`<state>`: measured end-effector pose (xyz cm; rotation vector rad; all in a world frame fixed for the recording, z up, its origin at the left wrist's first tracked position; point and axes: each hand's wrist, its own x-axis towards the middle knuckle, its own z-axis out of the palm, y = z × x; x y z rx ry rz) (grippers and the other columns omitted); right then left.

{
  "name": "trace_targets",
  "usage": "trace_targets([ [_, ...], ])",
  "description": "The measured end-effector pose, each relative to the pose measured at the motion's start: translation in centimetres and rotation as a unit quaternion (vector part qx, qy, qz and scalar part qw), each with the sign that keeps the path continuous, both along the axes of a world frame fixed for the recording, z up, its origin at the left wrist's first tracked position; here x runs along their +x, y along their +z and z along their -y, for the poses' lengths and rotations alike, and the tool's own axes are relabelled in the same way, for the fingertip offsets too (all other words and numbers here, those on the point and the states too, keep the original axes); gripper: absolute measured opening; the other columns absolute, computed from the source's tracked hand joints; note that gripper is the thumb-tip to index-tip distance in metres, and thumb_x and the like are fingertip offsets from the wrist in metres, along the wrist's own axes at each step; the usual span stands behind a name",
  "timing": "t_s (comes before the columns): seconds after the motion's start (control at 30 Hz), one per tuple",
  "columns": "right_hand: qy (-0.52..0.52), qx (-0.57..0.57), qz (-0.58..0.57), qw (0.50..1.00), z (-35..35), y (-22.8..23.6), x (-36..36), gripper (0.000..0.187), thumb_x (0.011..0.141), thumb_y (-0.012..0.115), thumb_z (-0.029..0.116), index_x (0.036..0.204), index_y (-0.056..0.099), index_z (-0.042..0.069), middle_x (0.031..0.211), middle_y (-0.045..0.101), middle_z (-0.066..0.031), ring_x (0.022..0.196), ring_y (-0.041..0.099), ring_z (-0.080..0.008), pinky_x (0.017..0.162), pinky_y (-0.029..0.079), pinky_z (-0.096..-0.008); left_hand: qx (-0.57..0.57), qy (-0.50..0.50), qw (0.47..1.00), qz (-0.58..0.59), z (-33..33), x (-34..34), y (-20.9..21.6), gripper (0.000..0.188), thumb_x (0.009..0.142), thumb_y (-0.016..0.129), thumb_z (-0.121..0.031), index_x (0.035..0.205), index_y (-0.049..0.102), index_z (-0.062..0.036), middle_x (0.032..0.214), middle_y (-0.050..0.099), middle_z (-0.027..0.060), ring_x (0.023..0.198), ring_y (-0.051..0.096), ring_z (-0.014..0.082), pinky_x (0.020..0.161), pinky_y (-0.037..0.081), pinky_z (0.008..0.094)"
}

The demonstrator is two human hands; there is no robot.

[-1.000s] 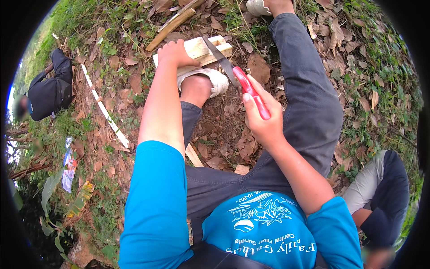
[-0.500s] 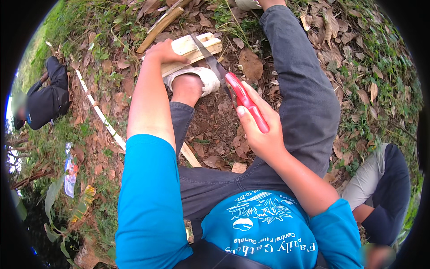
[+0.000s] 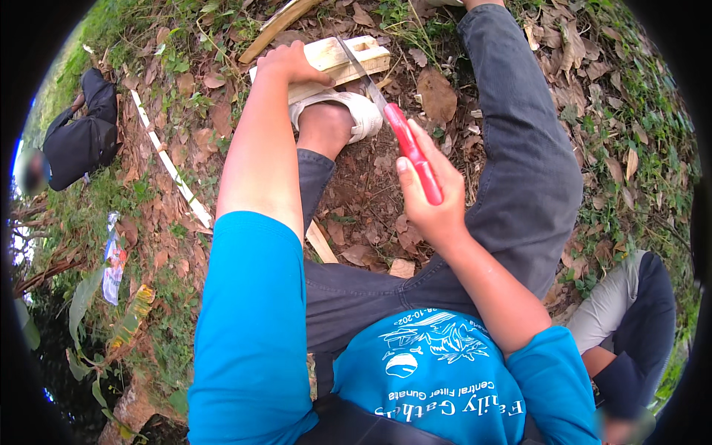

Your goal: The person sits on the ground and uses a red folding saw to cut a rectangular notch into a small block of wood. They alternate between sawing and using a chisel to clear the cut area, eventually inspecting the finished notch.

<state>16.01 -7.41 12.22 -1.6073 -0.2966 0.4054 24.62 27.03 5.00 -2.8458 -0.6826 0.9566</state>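
My left hand (image 3: pixel 295 65) presses down on a pale block of wood (image 3: pixel 325 53), its fingers wrapped over the top and the thumb along the near side. Two lengths seem to lie one over the other there, with a notch near the right end. The wood rests against a foot in a pale shoe (image 3: pixel 366 119). In my right hand (image 3: pixel 439 204) is a hand saw (image 3: pixel 412 152), gripped by its red handle with the thumb along it. The saw's thin grey blade lies across the wood, right of my left hand; its teeth are too small to make out.
Split wood (image 3: pixel 278 28) lies beyond my left hand. A long pale strip (image 3: pixel 169 165) stretches over leafy ground at left. Beneath my leg shows another wood piece (image 3: pixel 321 243). One person (image 3: pixel 81 141) is at far left, another (image 3: pixel 630 326) at lower right.
My right hand and the saw handle have shifted left relative to the wood, and the blade shows narrower. My left hand keeps its hold. The whole view has shifted slightly.
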Motion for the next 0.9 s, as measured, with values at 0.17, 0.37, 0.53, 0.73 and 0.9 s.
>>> trace_targets([
  [0.17,0.076,-0.058,0.026,0.995,2.1,-0.8,0.9,0.057,0.098,0.068,0.013,0.152,0.052,0.009,0.131,0.069,-0.0236,0.121,0.07,-0.0281,0.097,0.053,-0.0335,-0.028,0.001,1.0,0.003,-1.4,0.1,-0.5,0.12,0.048,0.087,-0.074,0.141,0.056,-0.0049,0.137,0.064,0.021,0.127,0.063,0.0337,0.108,0.05,0.0444],
  [0.37,0.067,-0.066,0.055,0.994,1.1,-0.5,0.2,0.06,0.096,0.069,0.014,0.153,0.051,0.014,0.119,0.072,-0.0236,0.104,0.073,-0.0394,0.084,0.058,-0.0384,-0.038,0.004,0.999,0.003,-1.7,0.3,-0.8,0.12,0.049,0.087,-0.075,0.14,0.057,-0.0033,0.136,0.065,0.0213,0.127,0.063,0.0345,0.107,0.05,0.0444],
  [0.53,0.139,-0.113,0.018,0.984,1.9,-3.0,-3.5,0.079,0.094,0.069,0.009,0.162,0.031,0.018,0.09,0.07,-0.0252,0.081,0.068,-0.0464,0.07,0.052,-0.0504,-0.009,-0.006,1.0,0.001,0.0,0.3,-0.4,0.12,0.048,0.086,-0.077,0.139,0.057,-0.0046,0.137,0.065,0.0197,0.128,0.063,0.0348,0.108,0.049,0.0474],
  [0.73,0.077,-0.02,-0.061,0.995,1.6,-1.3,-2.2,0.069,0.095,0.067,0.009,0.159,0.04,0.011,0.111,0.07,-0.0276,0.094,0.073,-0.0404,0.082,0.055,-0.0418,-0.003,0.01,1.0,-0.025,0.4,0.5,-0.2,0.123,0.049,0.087,-0.077,0.145,0.052,-0.008,0.143,0.06,0.0198,0.134,0.058,0.0357,0.11,0.045,0.0523],
  [0.9,0.022,0.063,-0.118,0.991,0.5,2.2,5.7,0.053,0.096,0.068,0.012,0.145,0.055,-0.004,0.13,0.068,-0.0155,0.12,0.063,-0.0156,0.104,0.048,-0.0293,0.056,0.005,0.998,-0.001,2.9,-0.6,1.0,0.117,0.054,0.087,-0.073,0.145,0.052,-0.0077,0.145,0.058,0.019,0.136,0.055,0.0358,0.112,0.043,0.0518],
])
